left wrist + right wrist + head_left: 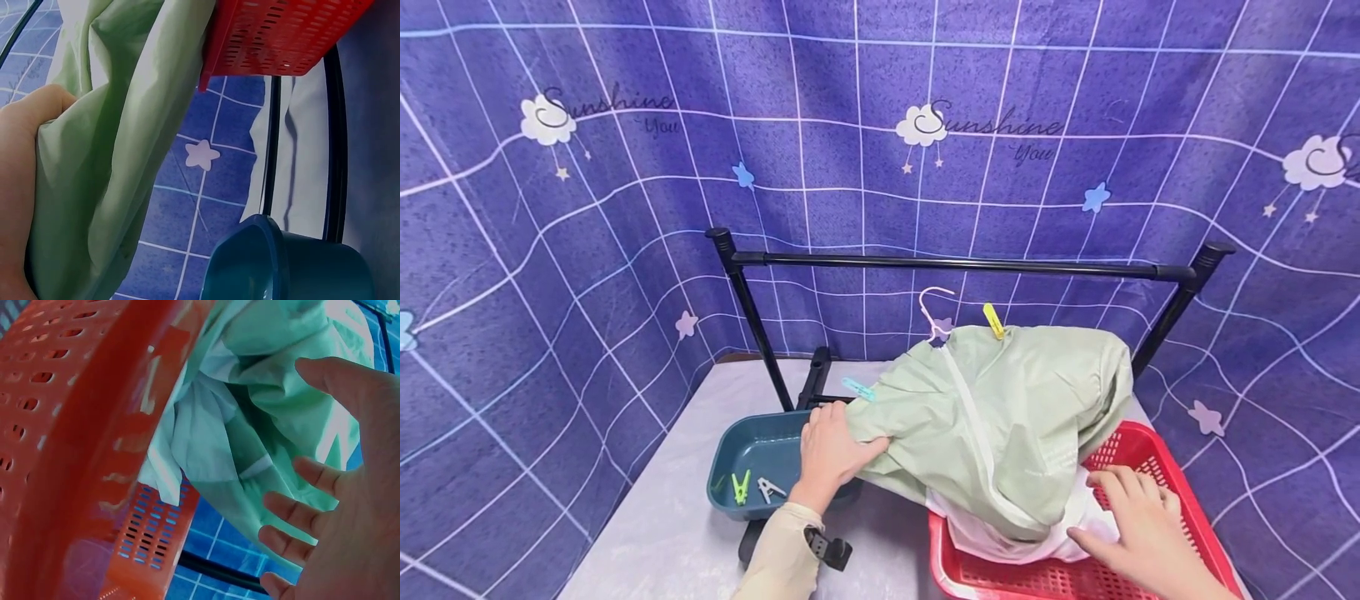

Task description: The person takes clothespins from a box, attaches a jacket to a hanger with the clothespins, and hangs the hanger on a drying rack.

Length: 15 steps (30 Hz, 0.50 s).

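A light green jacket with a pale zipper strip lies draped over a pink hanger, whose hook sticks up from the collar. On its edges sit a yellow clothespin and a light blue clothespin. My left hand grips the jacket's left side, thumb over the cloth; its fingertips are hidden behind the fabric in the left wrist view. Holding nothing, my right hand hovers with spread fingers over the red basket, beside the jacket's lower right part. White cloth shows beneath the jacket.
A black rack with a crossbar stands behind the jacket. Left of my left hand is a teal basin holding a green clothespin and a grey clothespin. A purple gridded curtain surrounds the table.
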Each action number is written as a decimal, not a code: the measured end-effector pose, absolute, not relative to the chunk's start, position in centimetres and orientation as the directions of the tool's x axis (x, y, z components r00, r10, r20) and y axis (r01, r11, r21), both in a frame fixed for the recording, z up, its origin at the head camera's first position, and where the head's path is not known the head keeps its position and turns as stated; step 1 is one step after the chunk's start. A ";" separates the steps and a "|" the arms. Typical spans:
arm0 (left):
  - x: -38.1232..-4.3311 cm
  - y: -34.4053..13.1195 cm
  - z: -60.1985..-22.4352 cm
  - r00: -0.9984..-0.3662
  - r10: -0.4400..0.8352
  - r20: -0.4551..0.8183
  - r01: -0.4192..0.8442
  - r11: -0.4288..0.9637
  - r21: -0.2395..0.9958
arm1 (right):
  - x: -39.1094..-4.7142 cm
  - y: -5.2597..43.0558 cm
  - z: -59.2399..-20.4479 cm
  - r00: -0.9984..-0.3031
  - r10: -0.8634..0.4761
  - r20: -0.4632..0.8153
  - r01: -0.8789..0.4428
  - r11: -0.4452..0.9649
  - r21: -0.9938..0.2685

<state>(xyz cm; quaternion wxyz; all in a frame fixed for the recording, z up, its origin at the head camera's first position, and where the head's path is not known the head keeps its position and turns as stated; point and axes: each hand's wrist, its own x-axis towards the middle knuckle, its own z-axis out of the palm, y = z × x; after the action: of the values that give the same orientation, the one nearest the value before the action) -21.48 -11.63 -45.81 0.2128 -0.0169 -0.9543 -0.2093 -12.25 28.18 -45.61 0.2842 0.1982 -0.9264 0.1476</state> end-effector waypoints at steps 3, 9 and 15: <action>-21.5 -11.8 -45.9 -0.910 -0.065 0.409 0.114 0.910 0.398 | -12.3 27.9 -45.8 -0.767 -0.293 0.570 -0.446 0.883 -0.147; -21.4 -12.1 -46.0 -0.901 -0.077 0.427 0.117 0.905 0.410 | -12.4 27.3 -46.2 -0.769 -0.314 0.557 -0.457 0.879 -0.135; -21.4 -12.4 -45.9 -0.902 -0.090 0.421 0.103 0.905 0.414 | -12.6 26.9 -46.5 -0.778 -0.333 0.533 -0.465 0.875 -0.133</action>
<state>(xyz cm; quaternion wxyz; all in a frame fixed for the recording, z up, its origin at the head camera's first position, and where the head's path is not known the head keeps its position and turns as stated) -21.38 -12.43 -45.94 0.2209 -0.0034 -0.9505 -0.2185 -12.61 26.88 -46.46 0.2555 0.2136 -0.9340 0.1296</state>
